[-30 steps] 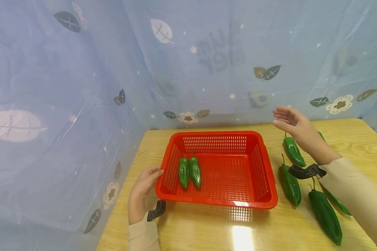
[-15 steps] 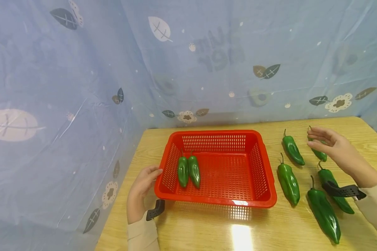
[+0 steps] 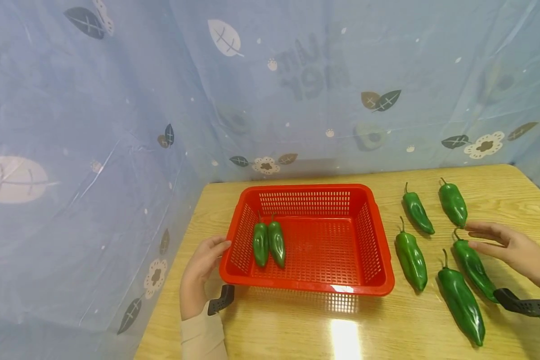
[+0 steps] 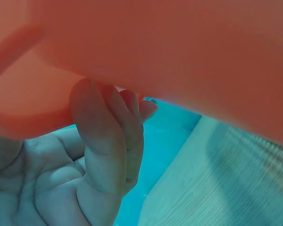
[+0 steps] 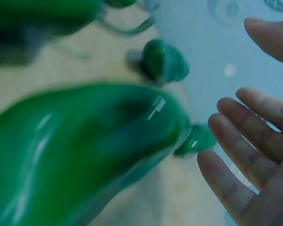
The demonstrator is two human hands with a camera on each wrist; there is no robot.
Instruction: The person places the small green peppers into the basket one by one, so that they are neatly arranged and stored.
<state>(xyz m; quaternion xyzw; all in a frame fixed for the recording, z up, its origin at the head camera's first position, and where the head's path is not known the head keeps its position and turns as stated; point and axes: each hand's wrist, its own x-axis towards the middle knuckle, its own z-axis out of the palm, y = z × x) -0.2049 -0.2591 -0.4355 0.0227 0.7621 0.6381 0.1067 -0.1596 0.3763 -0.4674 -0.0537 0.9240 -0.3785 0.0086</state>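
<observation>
A red plastic basket [image 3: 297, 287] with slotted walls holds two green peppers [image 3: 268, 244] lying side by side at its left. At the basket's left wall, my left hand [image 3: 202, 260] grips the rim; in the left wrist view its curled fingers [image 4: 104, 136] reach up to the red edge. My right hand [image 3: 517, 250] hovers with fingers spread and holds nothing. Its fingertips overlap the stem end of a slim green pepper [image 3: 474, 267] in the head view. A large green pepper [image 5: 85, 150] fills much of the right wrist view, left of the open fingers [image 5: 240, 150].
Several more green peppers lie right of the basket: one far pepper [image 3: 453, 204], one by the basket's corner [image 3: 417, 212], a lighter one [image 3: 411, 260] and a big near one [image 3: 462, 305]. A patterned blue sheet [image 3: 297, 100] hangs behind and left of the wooden table [image 3: 270, 325].
My right hand has moved right and toward me, from above the far peppers to the slim pepper. The left hand stays on the basket rim, and the peppers stay put.
</observation>
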